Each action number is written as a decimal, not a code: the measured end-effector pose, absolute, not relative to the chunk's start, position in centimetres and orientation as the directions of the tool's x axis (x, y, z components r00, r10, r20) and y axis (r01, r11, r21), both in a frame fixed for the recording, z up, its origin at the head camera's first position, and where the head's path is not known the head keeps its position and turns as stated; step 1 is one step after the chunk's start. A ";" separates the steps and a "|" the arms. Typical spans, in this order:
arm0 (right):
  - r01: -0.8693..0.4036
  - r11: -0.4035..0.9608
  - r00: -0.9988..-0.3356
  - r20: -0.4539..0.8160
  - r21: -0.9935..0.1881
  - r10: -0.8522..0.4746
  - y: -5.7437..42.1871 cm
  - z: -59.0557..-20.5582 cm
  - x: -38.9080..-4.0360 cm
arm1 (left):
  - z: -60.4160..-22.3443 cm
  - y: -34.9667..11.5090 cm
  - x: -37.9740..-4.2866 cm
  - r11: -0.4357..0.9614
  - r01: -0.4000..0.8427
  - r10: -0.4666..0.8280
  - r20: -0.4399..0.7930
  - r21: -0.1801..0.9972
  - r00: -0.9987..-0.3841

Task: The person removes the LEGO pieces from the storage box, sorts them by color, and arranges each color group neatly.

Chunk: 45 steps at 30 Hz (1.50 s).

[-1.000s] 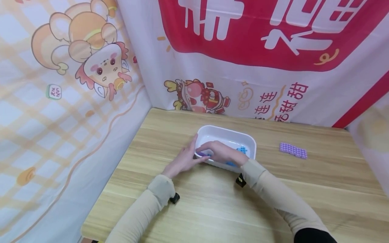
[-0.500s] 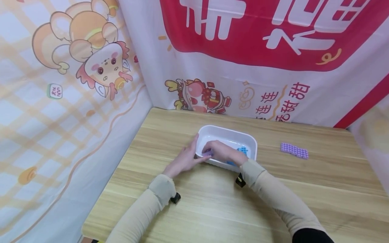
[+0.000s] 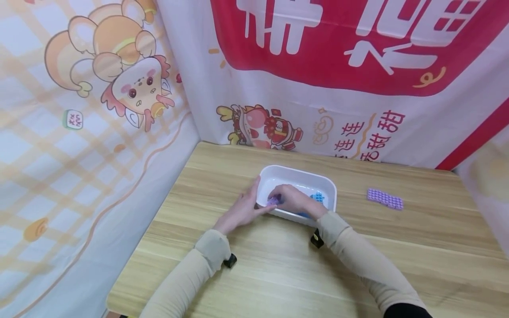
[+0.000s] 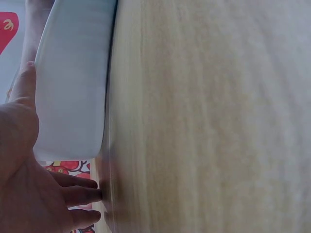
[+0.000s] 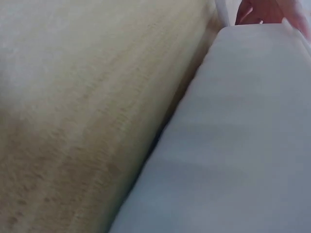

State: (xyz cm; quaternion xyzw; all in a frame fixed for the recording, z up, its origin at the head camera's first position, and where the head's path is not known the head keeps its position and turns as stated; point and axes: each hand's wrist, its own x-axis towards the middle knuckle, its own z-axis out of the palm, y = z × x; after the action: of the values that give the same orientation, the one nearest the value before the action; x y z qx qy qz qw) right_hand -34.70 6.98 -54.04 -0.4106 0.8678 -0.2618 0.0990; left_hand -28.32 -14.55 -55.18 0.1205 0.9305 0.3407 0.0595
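Observation:
A white plastic basin [image 3: 296, 218] stands on the table. My left hand [image 3: 242, 210] steadies its left end, thumb along the near rim and fingers rather straight at the side. In the left wrist view those fingers [image 4: 80, 195] reach past the basin's end wall. Inside the basin, my right hand [image 3: 290, 198] has its fingers curled over a small purple studded building brick [image 3: 273, 201], which they partly hide. Light blue studded bricks [image 3: 317, 197] lie toward the basin's right end. The right wrist view is mostly filled by the basin's outer wall [image 5: 233, 136].
Right of the basin, a purple studded strip [image 3: 384, 199] lies flat on the wooden table [image 3: 278, 274]. Printed cloth [image 3: 346, 79] hangs behind the table, and another printed cloth [image 3: 131, 176] covers the left side.
My right hand has drawn slightly to the right inside the basin. The purple brick under its fingers has shifted and turned, its studs now showing. My left hand stays at the basin's end.

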 end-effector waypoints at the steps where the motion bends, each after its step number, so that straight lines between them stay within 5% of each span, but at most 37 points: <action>1: -0.661 0.525 -0.644 0.048 -0.536 -0.763 6.9 -54.0 -34.7 | -55.2 -14.5 -28.3 0.738 0.186 0.266 -0.026 0.649 -0.964; 13: -0.615 0.612 -0.744 0.108 -0.498 -0.660 7.3 -54.1 -34.3 | -55.2 -14.2 -28.3 0.731 0.194 0.272 -0.020 0.654 -0.962; 21: -0.515 0.550 -0.832 0.230 -0.657 -0.505 9.4 -53.3 -34.8 | -55.1 -14.1 -28.3 0.731 0.190 0.270 -0.021 0.656 -0.963; 28: -0.412 0.549 -0.892 0.199 -0.727 -0.406 12.3 -53.3 -34.4 | -55.0 -14.1 -28.3 0.737 0.184 0.263 -0.025 0.651 -0.964; 45: -0.321 0.536 -0.929 0.370 -0.781 -0.018 20.4 -52.5 -33.3 | -55.5 -14.4 -28.3 0.740 0.154 0.243 -0.046 0.654 -0.969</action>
State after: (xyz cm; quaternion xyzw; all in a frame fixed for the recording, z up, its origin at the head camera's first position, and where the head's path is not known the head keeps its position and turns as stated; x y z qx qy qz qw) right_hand -33.35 20.40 -52.52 -0.0985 0.8614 -0.4717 -0.1607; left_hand -28.30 -14.42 -55.47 0.1067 0.9306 0.3442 0.0644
